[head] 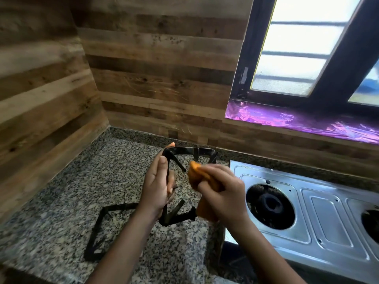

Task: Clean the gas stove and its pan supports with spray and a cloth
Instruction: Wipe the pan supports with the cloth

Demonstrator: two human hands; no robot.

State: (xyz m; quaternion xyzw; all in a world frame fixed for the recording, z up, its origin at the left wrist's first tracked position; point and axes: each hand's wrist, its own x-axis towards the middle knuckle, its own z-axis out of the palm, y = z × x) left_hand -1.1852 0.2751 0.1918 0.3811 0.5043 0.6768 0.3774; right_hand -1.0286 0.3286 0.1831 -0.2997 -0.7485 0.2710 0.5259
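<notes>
Step in hand: wiping 1 of the 2 pan supports; the stove top is judged not yet treated.

1. Your left hand holds the pan support upright above the counter; its fingers are curled round the left side bar, with the thumb laid along that bar.
2. Your right hand is bunched round the orange cloth; the cloth sits inside the frame, near the upper right prongs. The hand is blurred, so the exact prong in contact cannot be told; it is probably one by the top bar.
3. The second pan support lies flat on the counter, below and to the left of your left forearm; neither hand touches it.
4. The stove stands just beside the counter on your right; both supports are off it and the near burner is uncovered.
5. The spray bottle is not in view.

Next move, as a judgement: work the cloth along each remaining bar and prong; turn the frame in your left hand to present the lower corner. Keep a firm hold on the side bar; the frame looks rigid and heavy, and a slip would drop it on the stone. Then set it down flat, well apart from the second support, and take that one up.
</notes>
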